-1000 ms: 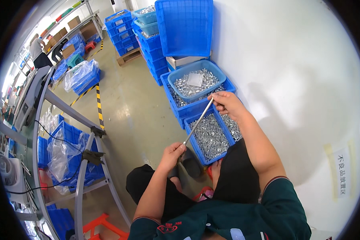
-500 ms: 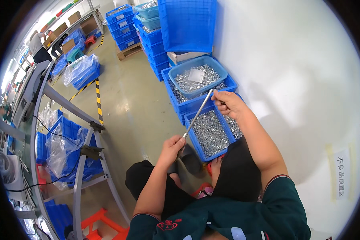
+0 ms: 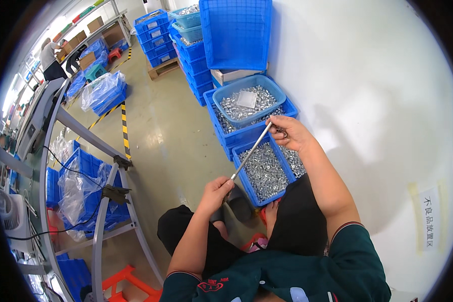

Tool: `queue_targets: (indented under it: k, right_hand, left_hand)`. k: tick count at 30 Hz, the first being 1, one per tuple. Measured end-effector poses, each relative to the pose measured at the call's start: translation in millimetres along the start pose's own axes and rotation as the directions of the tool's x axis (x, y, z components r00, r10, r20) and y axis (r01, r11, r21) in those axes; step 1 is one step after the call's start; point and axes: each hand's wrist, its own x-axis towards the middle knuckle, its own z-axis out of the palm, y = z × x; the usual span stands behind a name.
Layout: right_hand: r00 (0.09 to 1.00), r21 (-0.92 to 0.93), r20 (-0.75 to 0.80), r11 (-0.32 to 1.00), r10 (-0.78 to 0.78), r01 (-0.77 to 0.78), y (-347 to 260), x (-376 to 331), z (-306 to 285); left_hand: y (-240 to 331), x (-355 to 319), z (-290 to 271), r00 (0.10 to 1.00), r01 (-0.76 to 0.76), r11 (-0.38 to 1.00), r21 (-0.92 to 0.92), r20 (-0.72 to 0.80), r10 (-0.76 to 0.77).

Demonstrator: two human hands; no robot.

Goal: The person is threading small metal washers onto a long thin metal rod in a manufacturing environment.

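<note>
A thin metal rod [image 3: 251,152] slants up and to the right between my hands. My left hand [image 3: 217,194] is closed around its lower end. At the upper tip, my right hand [image 3: 291,133] has thumb and fingers pinched together. Small shiny metal parts show among its curled fingers, too small to name exactly. Below the rod stands a blue bin [image 3: 246,186] filled with small silvery metal pieces [image 3: 264,171]. Beyond it, a light-blue basket [image 3: 221,94] of similar pieces rests on a larger blue crate [image 3: 219,133], with a pale card [image 3: 246,99] lying in the basket.
An upright blue crate [image 3: 236,35] and stacked blue bins [image 3: 194,65] stand farther back. The white wall [image 3: 367,126] is close on my right. To my left are a grey metal frame [image 3: 99,226], plastic-covered crates [image 3: 83,186] and an orange stool [image 3: 128,282]. A person [image 3: 49,58] stands far left.
The right hand has shifted slightly down, and its fingers have moved a little at the rod's tip. My left hand is a bit lower, still gripping the rod.
</note>
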Motion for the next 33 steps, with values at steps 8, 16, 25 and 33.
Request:
queue_targets:
  k: [8, 16, 25, 33]
  right_hand:
    - [0.994, -0.322, -0.08, 0.946, -0.074, 0.044, 0.3, -4.9, 11.6]
    - [0.911, -0.4, 0.123, 0.86, 0.394, -0.318, 36.4, 5.9, 28.9]
    - [0.978, 0.126, 0.033, 0.97, 0.207, -0.21, 23.5, 14.2, 0.3]
    - [0.995, 0.137, -0.031, 0.986, 0.098, -0.093, 10.5, 7.7, -2.3]
  left_hand:
    - [5.1, 1.0, 1.1, 0.999, 0.039, 0.999, 0.014, -0.007, -0.039]
    - [-0.1, 13.1, -0.5, 0.998, 0.024, 0.993, -0.118, -0.048, -0.03]
    - [8.3, 9.6, 2.9, 0.999, 0.021, 0.993, -0.118, -0.033, -0.025]
    - [-6.2, 8.8, -2.9, 0.997, -0.074, 0.997, -0.033, 0.002, 0.074]
